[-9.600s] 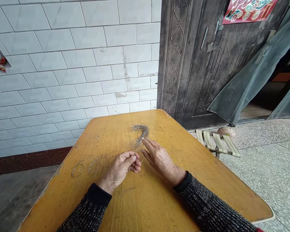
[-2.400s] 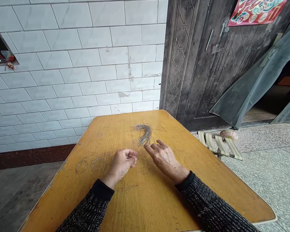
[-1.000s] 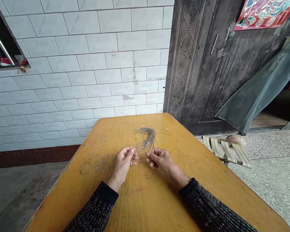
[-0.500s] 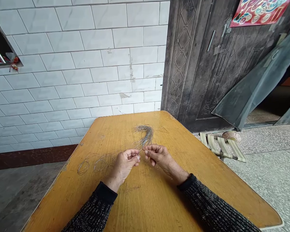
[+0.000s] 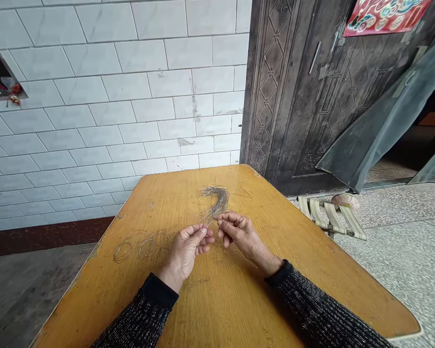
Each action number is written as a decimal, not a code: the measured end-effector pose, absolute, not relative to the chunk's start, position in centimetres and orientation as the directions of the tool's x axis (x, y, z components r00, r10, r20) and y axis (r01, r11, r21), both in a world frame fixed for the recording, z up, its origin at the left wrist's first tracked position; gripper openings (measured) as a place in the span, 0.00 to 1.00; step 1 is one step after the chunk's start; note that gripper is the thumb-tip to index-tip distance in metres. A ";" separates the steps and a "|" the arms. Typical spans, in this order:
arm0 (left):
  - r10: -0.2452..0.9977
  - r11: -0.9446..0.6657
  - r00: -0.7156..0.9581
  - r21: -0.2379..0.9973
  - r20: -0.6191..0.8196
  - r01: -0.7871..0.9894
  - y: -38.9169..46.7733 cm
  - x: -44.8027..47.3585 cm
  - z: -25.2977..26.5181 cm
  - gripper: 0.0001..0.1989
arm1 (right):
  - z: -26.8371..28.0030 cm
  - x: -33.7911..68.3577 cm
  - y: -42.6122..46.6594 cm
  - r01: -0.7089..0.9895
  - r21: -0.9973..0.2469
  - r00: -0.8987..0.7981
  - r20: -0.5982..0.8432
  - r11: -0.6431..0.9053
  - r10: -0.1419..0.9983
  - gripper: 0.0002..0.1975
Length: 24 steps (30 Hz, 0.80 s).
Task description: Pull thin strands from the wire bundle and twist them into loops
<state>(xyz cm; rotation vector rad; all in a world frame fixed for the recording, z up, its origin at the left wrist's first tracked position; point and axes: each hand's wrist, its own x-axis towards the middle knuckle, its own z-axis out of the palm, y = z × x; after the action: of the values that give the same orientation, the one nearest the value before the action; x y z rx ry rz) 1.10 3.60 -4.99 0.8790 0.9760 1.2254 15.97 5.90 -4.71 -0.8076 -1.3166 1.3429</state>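
Compared with a second ago, the left hand (image 5: 186,247) and right hand (image 5: 241,234) sit closer together, fingers of each pinched closed, apparently on one thin wire (image 5: 210,221) just this side of the wire bundle (image 5: 221,199) on the table (image 5: 221,304), so both work one short stretch.

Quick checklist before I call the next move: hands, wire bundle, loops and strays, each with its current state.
1. Left hand pinched, thumb to fingers: ok.
2. Right hand pinched, thumb to forefinger: ok.
3. Wire traceable between both hands: cannot tell, too fine.
4. Right fingertips clear of the wire bundle: cannot tell; they overlap its near end in view.
5. Wire loops lying apart from the bundle: ok.
6. All strands gathered: not ok; loose strands lie beyond its right side.
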 end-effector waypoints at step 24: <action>0.993 0.013 0.121 0.993 0.001 -0.114 3.3 1.4 -5.1 0.12 | -4.7 16.2 5.4 0.143 -0.952 -0.333 0.210 0.269 0.919 0.08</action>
<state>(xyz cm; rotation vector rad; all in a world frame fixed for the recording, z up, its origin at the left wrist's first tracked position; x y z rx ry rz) 1.36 3.26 -5.07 1.1753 1.0396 1.1678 16.22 5.43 -4.67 -0.9848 -1.6903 1.1490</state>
